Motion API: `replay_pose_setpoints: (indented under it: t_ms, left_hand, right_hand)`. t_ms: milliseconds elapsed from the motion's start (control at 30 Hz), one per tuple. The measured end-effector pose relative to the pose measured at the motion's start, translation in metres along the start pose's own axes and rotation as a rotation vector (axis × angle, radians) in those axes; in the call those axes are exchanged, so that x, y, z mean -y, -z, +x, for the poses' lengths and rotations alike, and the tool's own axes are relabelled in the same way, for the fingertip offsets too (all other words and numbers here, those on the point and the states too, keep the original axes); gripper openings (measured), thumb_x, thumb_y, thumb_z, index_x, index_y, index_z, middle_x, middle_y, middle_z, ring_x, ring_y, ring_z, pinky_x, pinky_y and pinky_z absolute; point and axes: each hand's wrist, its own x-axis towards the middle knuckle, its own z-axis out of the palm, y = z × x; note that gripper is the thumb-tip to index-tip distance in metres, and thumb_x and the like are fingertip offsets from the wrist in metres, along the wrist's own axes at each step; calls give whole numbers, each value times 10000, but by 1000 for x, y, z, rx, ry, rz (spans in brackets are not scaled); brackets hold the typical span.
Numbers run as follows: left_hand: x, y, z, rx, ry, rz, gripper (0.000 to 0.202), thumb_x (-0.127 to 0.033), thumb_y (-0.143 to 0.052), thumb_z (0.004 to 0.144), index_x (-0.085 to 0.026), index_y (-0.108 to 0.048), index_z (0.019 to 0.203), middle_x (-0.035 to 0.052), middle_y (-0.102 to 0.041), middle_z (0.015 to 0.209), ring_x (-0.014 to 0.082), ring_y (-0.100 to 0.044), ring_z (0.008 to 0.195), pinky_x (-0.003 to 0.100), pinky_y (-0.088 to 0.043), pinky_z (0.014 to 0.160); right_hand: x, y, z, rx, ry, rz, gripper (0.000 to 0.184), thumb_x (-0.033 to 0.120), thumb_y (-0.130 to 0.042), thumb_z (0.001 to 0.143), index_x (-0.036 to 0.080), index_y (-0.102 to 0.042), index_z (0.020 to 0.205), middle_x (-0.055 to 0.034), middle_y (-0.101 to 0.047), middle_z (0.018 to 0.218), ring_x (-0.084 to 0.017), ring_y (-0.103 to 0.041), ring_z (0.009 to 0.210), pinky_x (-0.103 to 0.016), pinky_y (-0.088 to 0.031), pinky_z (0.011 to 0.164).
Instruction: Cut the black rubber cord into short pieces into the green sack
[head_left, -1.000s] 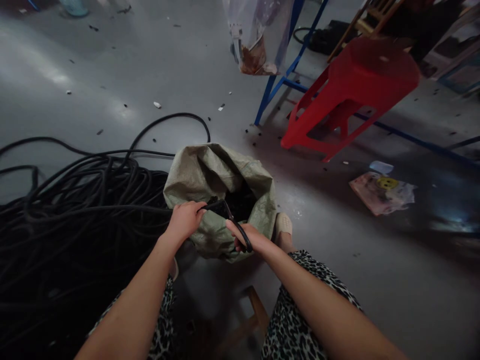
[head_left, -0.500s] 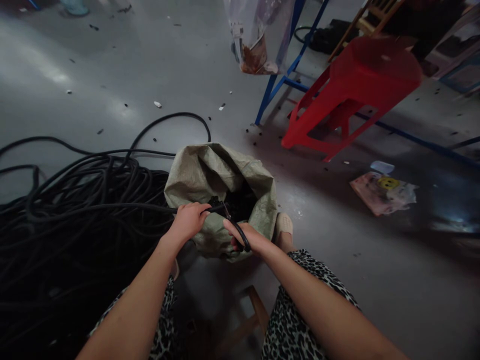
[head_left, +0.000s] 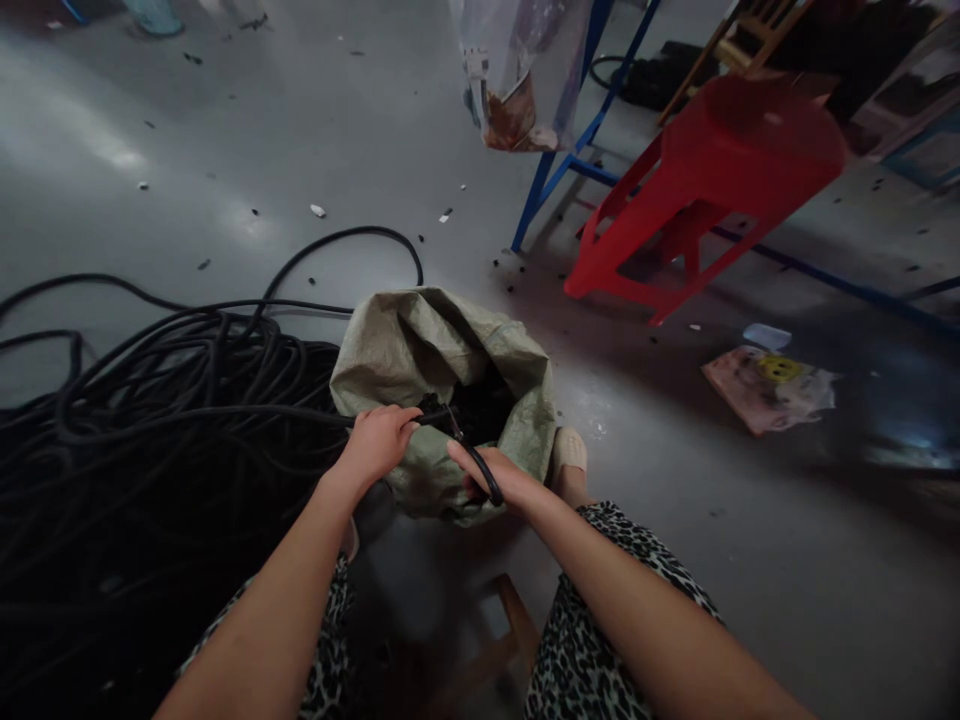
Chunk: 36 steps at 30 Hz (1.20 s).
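My left hand is closed around a black rubber hose or cable, whose end pokes out past my thumb over the mouth of a woven sack. In my right hand is a pair of scissors with black handles. Their blades point up and left, at the end of the black length, above the sack. Dark pieces lie inside the sack, too dim to make out singly. Whether the blades touch the black length is hard to tell.
Tangled black coils heap up on the left. A red plastic stool stands at upper right beside a blue metal frame with a clear bag hanging near it. A printed plastic bag and small scraps lie on the floor.
The scissor blades look closer together than before. Both hands stay almost in place, and the whole view has shifted only slightly.
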Motion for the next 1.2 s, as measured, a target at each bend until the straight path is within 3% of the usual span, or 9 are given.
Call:
replay_pose_setpoints:
  t_ms: [267,567,867,1200]
  left_hand:
    - [-2,1,0,17,-10,-9,351,-287,-420,896,-232,-631,1172,67,-696,1055,226,-612,1014,354,-424,900]
    - [2,-2,-1,12,-61,-23,335,-294,-424,900,-238,-643,1148,66,-694,1066,224,-605,1034,355,-414,903]
    - [0,-3,-1,-16,-44,-28,350,-308,-412,908,-231,-619,1179,62,-683,1093,238,-592,1045,379,-405,898]
    - [4,-3,0,-39,-41,-11,347,-298,-406,913,-244,-609,1189,61,-684,1081,243,-596,1036,384,-399,886]
  right_hand:
    - [-7,-2,6,-15,-9,24,629,707,-417,831,122,-590,675,-71,-624,606,-129,-564,491,-201,-410,462]
    - [-7,-1,4,-20,29,79,621,729,-448,793,137,-536,626,-31,-551,558,-113,-531,468,-202,-417,456]
    - [-4,-3,4,-20,-78,173,607,737,-467,780,144,-517,656,-16,-536,504,-125,-532,374,-204,-391,345]
    - [-10,-1,7,-69,-66,240,581,717,-490,785,163,-451,615,38,-442,398,-85,-449,303,-182,-384,312]
